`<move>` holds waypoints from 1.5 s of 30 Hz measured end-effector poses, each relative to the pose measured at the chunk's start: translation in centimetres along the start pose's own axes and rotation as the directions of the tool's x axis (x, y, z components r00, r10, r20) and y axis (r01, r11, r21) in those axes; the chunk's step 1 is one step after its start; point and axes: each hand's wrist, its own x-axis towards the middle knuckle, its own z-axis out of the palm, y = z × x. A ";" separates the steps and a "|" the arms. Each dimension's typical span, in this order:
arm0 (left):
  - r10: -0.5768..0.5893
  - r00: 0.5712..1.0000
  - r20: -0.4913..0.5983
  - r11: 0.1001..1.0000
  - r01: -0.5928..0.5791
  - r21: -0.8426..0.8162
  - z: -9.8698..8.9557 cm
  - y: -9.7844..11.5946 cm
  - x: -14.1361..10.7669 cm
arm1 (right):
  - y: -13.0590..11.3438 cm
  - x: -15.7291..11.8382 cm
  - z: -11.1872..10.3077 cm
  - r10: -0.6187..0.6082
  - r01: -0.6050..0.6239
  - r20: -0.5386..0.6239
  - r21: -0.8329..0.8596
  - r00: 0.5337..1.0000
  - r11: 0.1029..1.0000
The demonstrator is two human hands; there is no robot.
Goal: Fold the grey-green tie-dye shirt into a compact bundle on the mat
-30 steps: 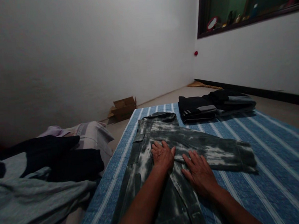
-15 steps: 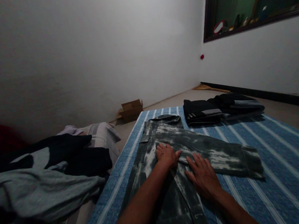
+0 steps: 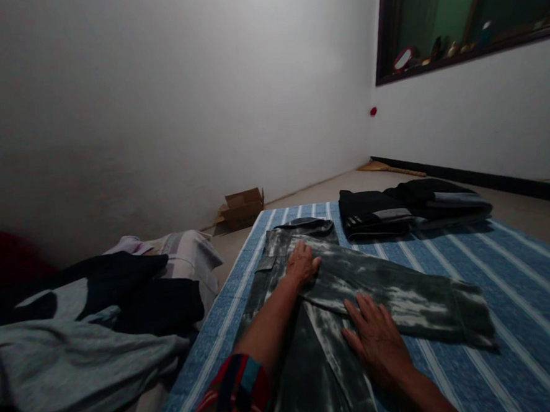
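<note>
A dark grey-green jacket (image 3: 402, 297) with pale tie-dye patches lies flat on a blue-and-white striped cloth (image 3: 445, 251). Its collar is at the far end, and one sleeve reaches out to the right. My left hand (image 3: 301, 263) rests on the upper front near the shoulder, fingers stretched forward. Lower and to the right, my right hand (image 3: 376, 336) presses on the sleeve's near edge with its fingers spread. Neither hand grips the fabric. My left forearm hides part of the jacket's front.
Two folded black garments (image 3: 373, 212) sit at the far right of the cloth. On the left lies a loose heap of clothes, with a grey garment (image 3: 79, 361) on the near side. A cardboard box (image 3: 243, 209) stands on the floor by the wall.
My left hand has slid forward along the jacket toward the collar, and more of its plaid sleeve shows. The right hand has stayed nearly in place.
</note>
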 end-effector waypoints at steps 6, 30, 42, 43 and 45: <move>0.130 0.991 0.040 0.991 -0.131 0.039 2.6 -1.9 0.8 | -0.4 0.2 0.2 0.031 -0.031 -0.009 0.038 0.999 0.999; 0.130 0.986 0.109 0.987 -0.139 0.081 2.9 -1.6 1.5 | -0.6 0.4 -0.6 0.074 -0.075 0.015 0.077 0.997 0.994; 0.122 0.984 0.127 0.988 -0.132 0.074 2.8 -1.5 1.6 | -0.5 0.4 -0.6 0.076 -0.077 0.022 0.064 0.997 0.995; 0.124 0.984 0.127 0.988 -0.134 0.073 2.8 -1.5 1.6 | -0.5 0.4 -0.6 0.077 -0.078 0.020 0.066 0.997 0.995; 0.122 0.984 0.130 0.988 -0.133 0.074 2.8 -1.5 1.6 | -0.6 0.4 -0.7 0.075 -0.076 0.020 0.068 0.997 0.995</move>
